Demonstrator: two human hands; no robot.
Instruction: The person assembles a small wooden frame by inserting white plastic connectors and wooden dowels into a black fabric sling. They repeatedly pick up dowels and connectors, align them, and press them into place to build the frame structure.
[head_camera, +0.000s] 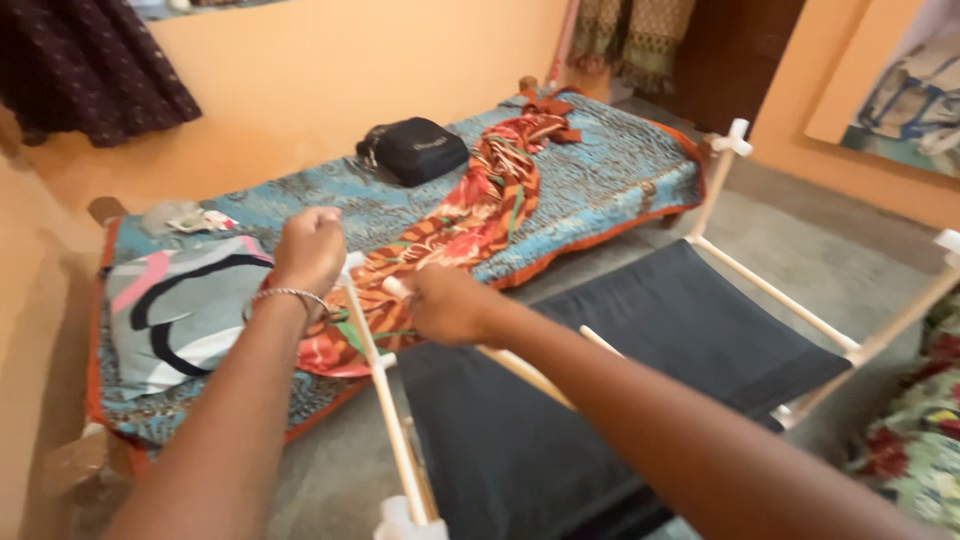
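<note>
White frame rods (385, 400), holding a stretched dark cloth (620, 380), stand on the grey floor (840, 260) in front of us, and we have both hands at the frame's near corner, right beside the bed. Our left hand (310, 250), with a silver bangle (288, 294) at the wrist, is closed into a fist over the top end of the upright-looking side rod, which runs down from that fist toward the bottom edge of the view. Our right hand (450, 305) is curled shut around the end of the cross rod (520, 368), whose white tip pokes out just past the knuckles; the rod passes under our forearm. The two hands sit near each other, with the corner joint between and just below them. Behind the hands, an orange patterned cloth (480, 205) lies in a long twist across the blue bedspread (620, 170). A black bag (412, 150) rests further back on the bed, and a grey pillow (180, 310) with pink and black curves lies to the left.
</note>
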